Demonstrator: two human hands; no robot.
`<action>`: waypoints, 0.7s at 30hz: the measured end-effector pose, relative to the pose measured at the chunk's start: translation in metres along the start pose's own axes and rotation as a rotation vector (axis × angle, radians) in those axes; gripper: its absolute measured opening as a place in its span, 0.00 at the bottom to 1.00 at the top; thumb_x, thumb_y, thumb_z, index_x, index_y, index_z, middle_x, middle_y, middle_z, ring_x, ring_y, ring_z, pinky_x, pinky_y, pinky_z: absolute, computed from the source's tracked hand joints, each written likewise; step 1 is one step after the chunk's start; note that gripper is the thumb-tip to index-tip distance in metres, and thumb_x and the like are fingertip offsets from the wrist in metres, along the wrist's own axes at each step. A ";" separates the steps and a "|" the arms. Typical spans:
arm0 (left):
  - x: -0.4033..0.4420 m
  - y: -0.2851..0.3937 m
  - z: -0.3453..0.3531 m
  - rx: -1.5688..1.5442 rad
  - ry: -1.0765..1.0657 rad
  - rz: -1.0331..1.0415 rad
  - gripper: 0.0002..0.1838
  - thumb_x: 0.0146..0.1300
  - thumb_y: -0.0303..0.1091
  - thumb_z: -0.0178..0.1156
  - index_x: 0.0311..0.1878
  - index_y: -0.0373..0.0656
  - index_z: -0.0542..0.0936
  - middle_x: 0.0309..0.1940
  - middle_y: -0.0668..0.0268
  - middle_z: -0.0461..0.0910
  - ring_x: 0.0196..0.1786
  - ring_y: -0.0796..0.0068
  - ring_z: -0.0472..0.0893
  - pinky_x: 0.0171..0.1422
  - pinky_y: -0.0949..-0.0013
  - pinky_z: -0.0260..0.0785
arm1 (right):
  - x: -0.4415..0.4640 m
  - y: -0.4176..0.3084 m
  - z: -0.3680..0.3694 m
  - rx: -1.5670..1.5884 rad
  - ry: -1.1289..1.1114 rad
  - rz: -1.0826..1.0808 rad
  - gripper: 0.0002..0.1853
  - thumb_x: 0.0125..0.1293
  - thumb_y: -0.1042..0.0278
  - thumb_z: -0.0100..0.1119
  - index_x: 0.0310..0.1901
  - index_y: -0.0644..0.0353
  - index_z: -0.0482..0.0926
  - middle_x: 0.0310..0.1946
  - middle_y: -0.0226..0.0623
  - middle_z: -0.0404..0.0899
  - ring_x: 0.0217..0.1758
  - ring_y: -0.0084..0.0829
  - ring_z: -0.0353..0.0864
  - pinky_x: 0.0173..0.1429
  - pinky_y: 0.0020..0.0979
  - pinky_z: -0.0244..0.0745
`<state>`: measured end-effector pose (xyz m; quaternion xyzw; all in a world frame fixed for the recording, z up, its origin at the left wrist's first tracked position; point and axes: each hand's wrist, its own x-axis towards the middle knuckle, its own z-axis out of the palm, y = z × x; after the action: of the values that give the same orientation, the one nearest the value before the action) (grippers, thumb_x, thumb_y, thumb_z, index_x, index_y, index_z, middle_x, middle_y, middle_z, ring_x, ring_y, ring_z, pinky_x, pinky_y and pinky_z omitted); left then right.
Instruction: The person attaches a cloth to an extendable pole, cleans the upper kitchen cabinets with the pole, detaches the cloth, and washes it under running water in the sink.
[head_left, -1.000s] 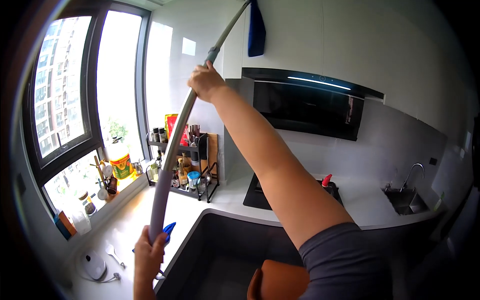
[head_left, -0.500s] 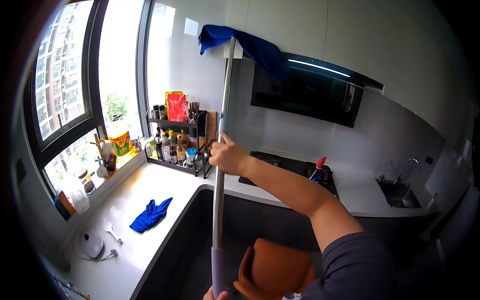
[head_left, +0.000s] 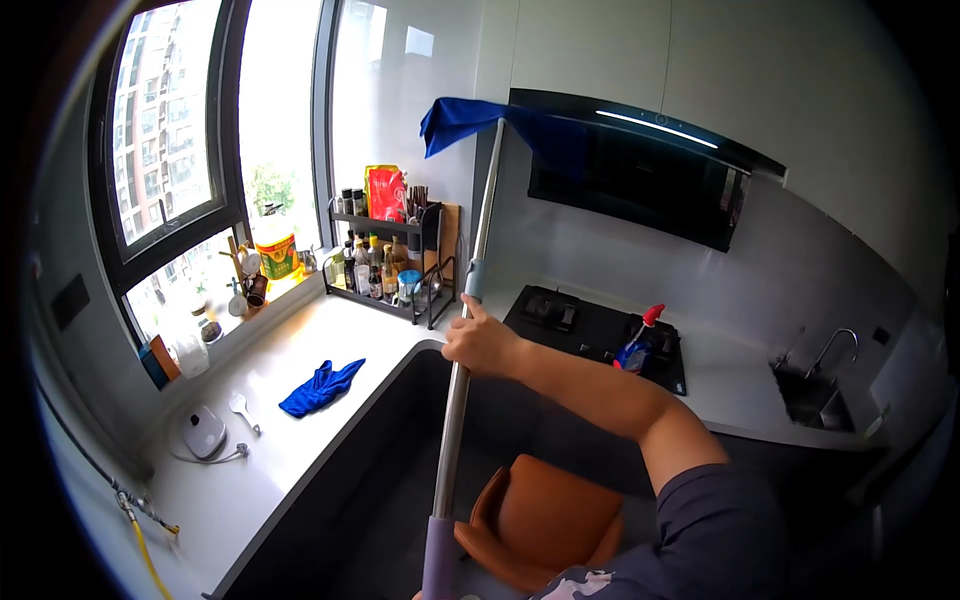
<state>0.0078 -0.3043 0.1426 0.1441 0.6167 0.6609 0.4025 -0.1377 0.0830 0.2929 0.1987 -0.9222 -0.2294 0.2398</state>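
Aloft, rumpled blue cloth (head_left: 458,118) on silvery pole (head_left: 451,440); right hand (head_left: 484,341) clamped round pole, left hand (head_left: 417,596), grip unclear.

A metal pole (head_left: 452,440) is gripped just below its grey collar (head_left: 475,280) by the right hand (head_left: 485,340), and its purple handle (head_left: 438,560) is cut off at the near edge. Over its far end a blue cloth (head_left: 462,122) is draped, partly overlapping the dark range hood (head_left: 640,190). A second blue cloth (head_left: 322,388) is laid on the left counter (head_left: 225,515). A red-topped spray bottle (head_left: 634,350) is stood by the black hob (head_left: 560,325); an orange-brown chair (head_left: 555,510) is seen right of the handle.
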 end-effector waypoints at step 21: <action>-0.001 0.020 -0.013 0.103 -0.021 -0.017 0.15 0.60 0.34 0.58 0.49 0.41 0.72 0.17 0.74 0.69 0.16 0.85 0.65 0.17 0.78 0.56 | -0.006 0.005 -0.008 -0.027 0.066 0.019 0.04 0.49 0.66 0.59 0.20 0.50 0.75 0.20 0.24 0.72 0.36 0.27 0.77 0.64 0.59 0.59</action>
<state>-0.0081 -0.3124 0.1587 0.1660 0.6468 0.6234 0.4067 -0.1298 0.0877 0.2992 0.1940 -0.9124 -0.2329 0.2750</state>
